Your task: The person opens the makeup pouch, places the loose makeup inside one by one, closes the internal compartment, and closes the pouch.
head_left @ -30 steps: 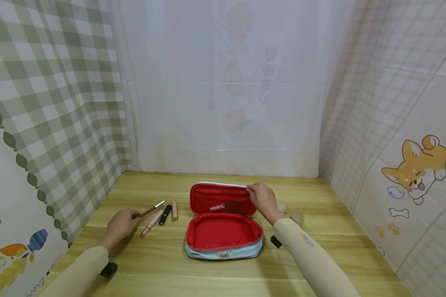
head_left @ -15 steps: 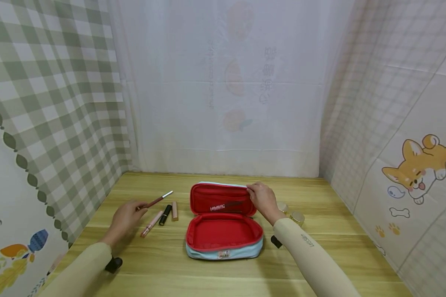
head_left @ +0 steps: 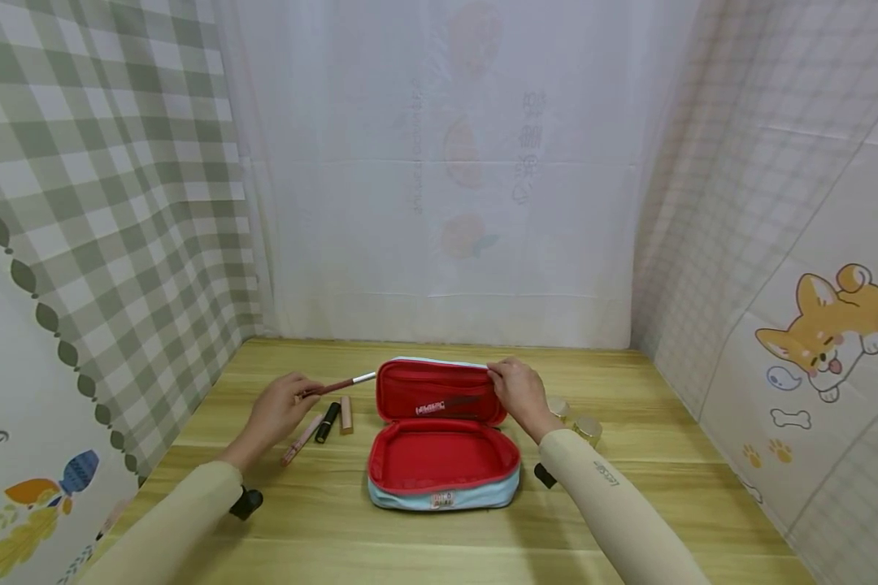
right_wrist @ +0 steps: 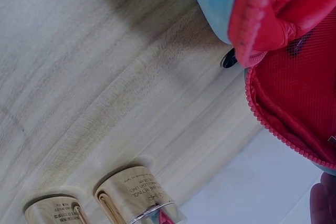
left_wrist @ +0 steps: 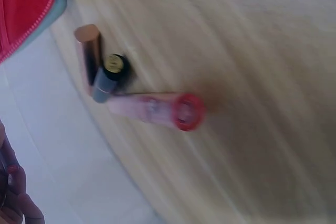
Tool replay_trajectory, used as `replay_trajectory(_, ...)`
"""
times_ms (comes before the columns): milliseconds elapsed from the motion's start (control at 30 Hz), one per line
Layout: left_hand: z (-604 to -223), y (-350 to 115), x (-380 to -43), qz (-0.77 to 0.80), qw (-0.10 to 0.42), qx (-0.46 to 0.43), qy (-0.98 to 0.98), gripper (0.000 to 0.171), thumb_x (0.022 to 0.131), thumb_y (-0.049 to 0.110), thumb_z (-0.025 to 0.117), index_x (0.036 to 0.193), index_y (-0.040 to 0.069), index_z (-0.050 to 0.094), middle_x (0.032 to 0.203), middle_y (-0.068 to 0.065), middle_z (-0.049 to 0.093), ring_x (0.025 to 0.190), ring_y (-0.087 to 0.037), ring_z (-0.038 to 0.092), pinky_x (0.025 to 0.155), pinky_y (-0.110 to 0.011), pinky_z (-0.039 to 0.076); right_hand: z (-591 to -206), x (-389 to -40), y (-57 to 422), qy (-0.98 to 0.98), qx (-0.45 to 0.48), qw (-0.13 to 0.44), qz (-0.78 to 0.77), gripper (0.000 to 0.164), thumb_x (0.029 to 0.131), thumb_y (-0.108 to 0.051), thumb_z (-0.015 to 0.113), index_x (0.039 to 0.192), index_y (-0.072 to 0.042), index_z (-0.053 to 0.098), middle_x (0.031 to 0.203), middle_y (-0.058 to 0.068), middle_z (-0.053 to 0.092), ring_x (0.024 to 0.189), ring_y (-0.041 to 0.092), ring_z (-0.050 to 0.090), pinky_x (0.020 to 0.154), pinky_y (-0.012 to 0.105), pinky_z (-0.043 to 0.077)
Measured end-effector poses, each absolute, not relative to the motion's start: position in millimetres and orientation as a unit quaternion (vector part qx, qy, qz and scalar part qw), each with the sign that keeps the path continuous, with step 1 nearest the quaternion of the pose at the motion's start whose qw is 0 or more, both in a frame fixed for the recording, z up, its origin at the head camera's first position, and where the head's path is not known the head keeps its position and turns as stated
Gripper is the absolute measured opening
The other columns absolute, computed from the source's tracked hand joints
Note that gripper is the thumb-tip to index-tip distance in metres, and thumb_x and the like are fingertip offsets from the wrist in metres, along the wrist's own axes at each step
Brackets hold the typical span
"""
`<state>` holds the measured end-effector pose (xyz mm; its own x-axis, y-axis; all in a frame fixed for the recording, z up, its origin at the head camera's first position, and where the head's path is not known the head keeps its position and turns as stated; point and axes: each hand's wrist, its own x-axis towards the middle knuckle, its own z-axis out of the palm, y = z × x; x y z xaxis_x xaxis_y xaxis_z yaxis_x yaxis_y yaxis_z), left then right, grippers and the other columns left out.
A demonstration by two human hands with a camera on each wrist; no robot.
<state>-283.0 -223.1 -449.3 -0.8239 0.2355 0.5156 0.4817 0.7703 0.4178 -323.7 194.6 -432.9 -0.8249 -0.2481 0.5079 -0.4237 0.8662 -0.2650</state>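
Stick [head_left: 340, 385], slim and silver-tipped, is pinched between the fingers of the left hand [head_left: 278, 406], its long axis directed rightward, tip just beside the raised lid [head_left: 402, 396]. The open pouch [head_left: 475, 496] is placed to the left hand's right; its lid is gripped at the corner by the nearer right hand [head_left: 519, 396].

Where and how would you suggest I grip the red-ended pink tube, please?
I'd probably pinch the pink tube across its width near its red end, from above on the person's side: it's slim, lying flat, with that end toward the person, while its far end lies close to the black tube.
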Motion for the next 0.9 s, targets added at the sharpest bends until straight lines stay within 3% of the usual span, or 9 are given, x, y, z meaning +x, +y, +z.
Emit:
replay_trajectory(433, -434.2, -181.4, -299.2, -0.259, 0.247, -0.26, -0.897, 0.014, 0.084, 0.005, 0.078, 0.097, 0.007, 0.077, 0.089, -0.002, 0.066, 0.08, -0.022, 0.059, 0.069, -0.039, 0.048, -436.4, -325.6, 193.6, -0.94, 0.177, 0.225, 0.185, 0.019, 0.094, -0.009, 0.067, 0.11, -0.003, 0.075, 0.099, 0.014, 0.069, 0.089, 0.032, 0.068, 0.077, 0.047, 0.055)
replay_trajectory(667, -431.6, -159.7, -302.2, -0.256, 0.227, -0.285, -0.896, 0.013, 0.085, 0.004, 0.077, 0.097, 0.008, 0.077, 0.09, -0.002, 0.066, 0.084, -0.022, 0.06, 0.071, -0.04, 0.051, -447.1, -321.0, 194.8, -0.949, 0.179, 0.177, 0.188, 0.016, 0.094, -0.006, 0.065, 0.105, -0.002, 0.076, 0.089, 0.012, 0.068, 0.081, 0.027, 0.066, 0.07, 0.042, 0.056)
replay_trajectory(900, -432.2, -151.0, -304.8, -0.246, 0.221, -0.291, -0.898, 0.013, 0.085, 0.003, 0.077, 0.095, 0.012, 0.078, 0.088, 0.002, 0.064, 0.083, -0.017, 0.058, 0.071, -0.036, 0.05, -441.8, -330.1, 191.1, -0.932, 0.186, 0.215, 0.223, 0.017, 0.096, -0.005, 0.062, 0.108, 0.001, 0.074, 0.099, 0.017, 0.069, 0.09, 0.033, 0.066, 0.079, 0.046, 0.055)
